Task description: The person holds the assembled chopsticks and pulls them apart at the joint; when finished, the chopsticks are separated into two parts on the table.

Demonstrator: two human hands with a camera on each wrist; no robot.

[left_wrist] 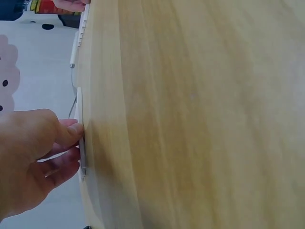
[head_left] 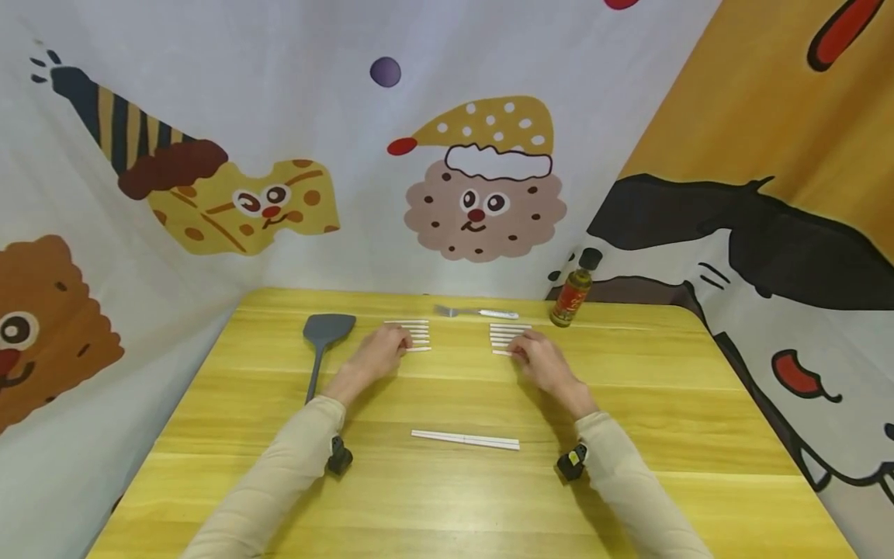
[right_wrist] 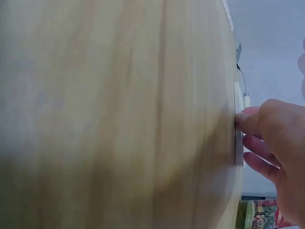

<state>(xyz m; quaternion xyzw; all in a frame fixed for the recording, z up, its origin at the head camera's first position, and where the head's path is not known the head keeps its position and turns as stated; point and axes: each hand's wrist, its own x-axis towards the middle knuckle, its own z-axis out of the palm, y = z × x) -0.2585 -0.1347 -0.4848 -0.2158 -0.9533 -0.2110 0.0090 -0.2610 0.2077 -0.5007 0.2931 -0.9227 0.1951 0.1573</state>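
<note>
The head view takes in the whole yellow wooden surface (head_left: pixel 628 404) against cartoon-printed cloth walls, with both sleeved arms reaching forward; the wrist views show only wood grain, fingertips and the edges of sticks.

A dark grey spatula (head_left: pixel 323 341) lies to the left of the left hand (head_left: pixel 373 357), well clear of it. A small brown bottle (head_left: pixel 574 291) with a black cap stands upright at the back right, and a fork (head_left: pixel 476 313) lies flat at the back, between the two rows of sticks. A pair of long white sticks (head_left: pixel 465 440) lies end to end nearer the person, between the wrists; nothing blocks either hand.

The left row of white sticks (head_left: pixel 412 335) lies flat and parallel, the left hand's fingers curled down onto its near end. In the left wrist view the thumb and fingertips (left_wrist: pixel 71 136) pinch one stick (left_wrist: pixel 81 138). The right row of white sticks (head_left: pixel 506 334) lies likewise; the right hand (head_left: pixel 541 361) rests at its near edge, and in the right wrist view its fingertips (right_wrist: pixel 248 121) pinch one thin, pale stick (right_wrist: pixel 238 138).
</note>
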